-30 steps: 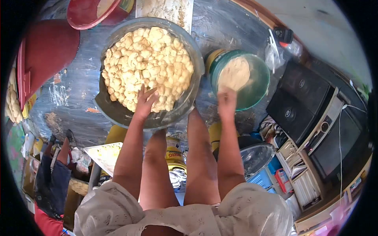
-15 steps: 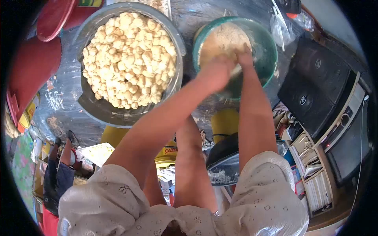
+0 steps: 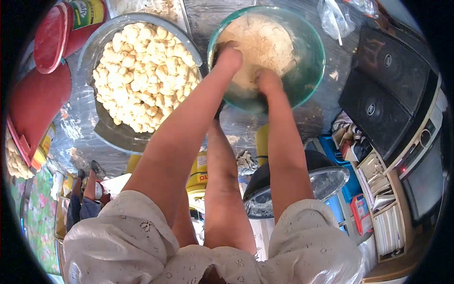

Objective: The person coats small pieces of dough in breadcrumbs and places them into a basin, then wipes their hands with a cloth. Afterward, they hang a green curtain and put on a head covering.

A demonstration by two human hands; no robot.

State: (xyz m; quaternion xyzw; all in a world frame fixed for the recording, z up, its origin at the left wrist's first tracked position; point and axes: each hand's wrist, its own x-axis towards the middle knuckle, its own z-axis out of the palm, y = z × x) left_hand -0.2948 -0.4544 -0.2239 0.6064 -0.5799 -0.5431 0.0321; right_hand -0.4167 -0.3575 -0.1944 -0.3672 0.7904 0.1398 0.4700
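A green basin (image 3: 309, 71) holds pale, floury powder or dough (image 3: 265, 42). My left hand (image 3: 228, 53) is at the basin's left rim, its fingers bent and partly in shadow; whether it grips the rim cannot be made out. Inside the basin, near its lower side, my right hand (image 3: 266, 80) touches the floury material, with its fingertips hidden. To the left stands a large grey basin (image 3: 90, 61) heaped with small pale dough balls (image 3: 142, 75).
Red tubs and lids (image 3: 49, 42) stand at the far left. A black basin (image 3: 326, 182) is below the table edge. Plastic bags (image 3: 336, 19) lie at the upper right, near black speakers (image 3: 392, 85). Another person's legs (image 3: 87, 194) show at the lower left.
My hands, close together over the basin's middle before, are now apart: the left at the left rim, the right lower down. The camera view has also shifted.
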